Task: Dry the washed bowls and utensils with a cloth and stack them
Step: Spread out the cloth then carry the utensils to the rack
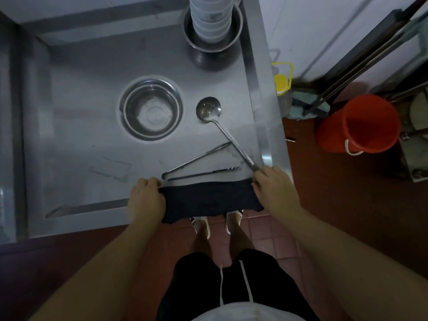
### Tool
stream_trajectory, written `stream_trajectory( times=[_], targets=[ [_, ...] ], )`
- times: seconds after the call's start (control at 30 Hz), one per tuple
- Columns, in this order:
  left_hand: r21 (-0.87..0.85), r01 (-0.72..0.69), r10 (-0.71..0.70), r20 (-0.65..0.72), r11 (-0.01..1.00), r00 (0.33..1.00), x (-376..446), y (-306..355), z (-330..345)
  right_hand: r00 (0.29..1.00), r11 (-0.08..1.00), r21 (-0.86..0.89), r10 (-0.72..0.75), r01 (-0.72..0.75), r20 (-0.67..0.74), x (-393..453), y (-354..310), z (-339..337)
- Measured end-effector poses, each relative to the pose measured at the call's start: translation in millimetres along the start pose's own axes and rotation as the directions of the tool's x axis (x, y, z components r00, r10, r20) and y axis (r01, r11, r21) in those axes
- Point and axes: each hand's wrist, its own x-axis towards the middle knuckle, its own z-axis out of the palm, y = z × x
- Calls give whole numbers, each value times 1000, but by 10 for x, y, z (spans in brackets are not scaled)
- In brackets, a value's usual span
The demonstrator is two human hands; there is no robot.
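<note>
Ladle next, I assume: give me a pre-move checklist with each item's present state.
1. Cloth held by both hands, left hand and right hand, and stretched flat: ok.
2. Ladle within reach, handle end at the right hand: ok.
3. Ladle free to lift: not ok, its handle crosses over the tongs.
4. Right hand gripping the ladle handle: cannot tell.
5. Stack of bowls upright in the metal bowl: ok.
6. Ladle wet or dry: cannot tell.
</note>
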Motion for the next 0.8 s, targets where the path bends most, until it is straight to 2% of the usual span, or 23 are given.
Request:
stream_trajectory(
  times=[0.1,0.17,0.37,0.47,0.6,0.8],
  targets=[
    [-23,-254,255,105,967,961,-88,-22,65,990,988,86,-134,130,44,-94,39,88],
    [-59,-335,340,203,940,918,-171,-28,51,986,982,124,-151,142,74,-117,70,130],
    [-71,-327,334,251,942,908,-215,-50,-4,980,991,33,-136,133,146,-41,-31,88],
    [-67,-320,326,242,945,914,-158,4,-57,993,1000,21,-9,7,121,40,-165,5],
    [-42,-318,321,160,947,934,-19,57,-175,986,981,108,155,-160,58,305,-262,-60],
    [-4,-345,344,97,939,934,219,187,-270,970,959,151,227,-239,90,837,-255,-111]
  ],
)
